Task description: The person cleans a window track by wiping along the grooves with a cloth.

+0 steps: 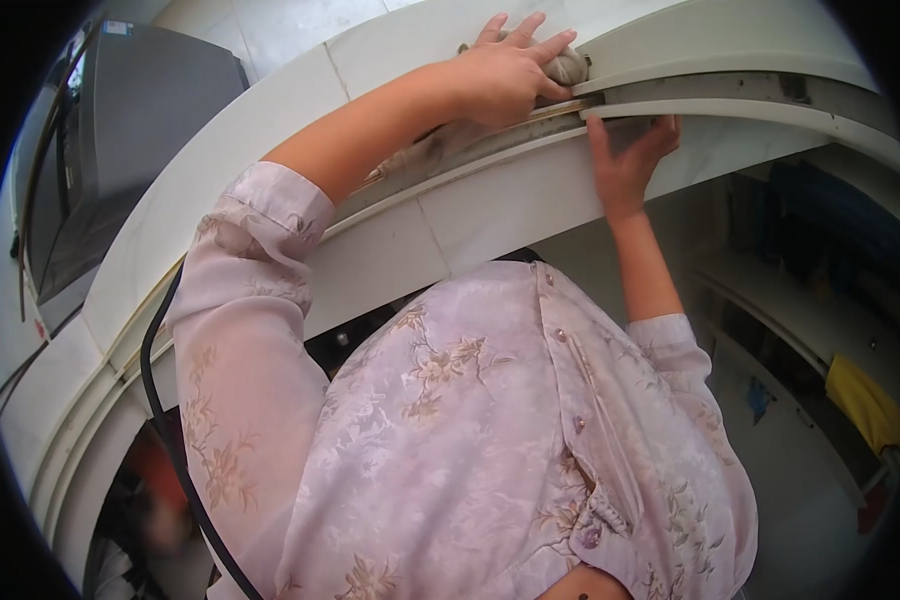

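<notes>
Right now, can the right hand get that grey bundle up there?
Probably not without moving first: the right hand is on the near side of the white rim, which lies between them. The left hand also covers part of the grey bundle.

No wording, brand, number or sign can be read. A small blue-and-white label [117, 28] sits near the far edge of the grey box [160, 120], to the left of the left hand's fingers [555, 46] and well apart from them; any print on it is too small to make out.
</notes>
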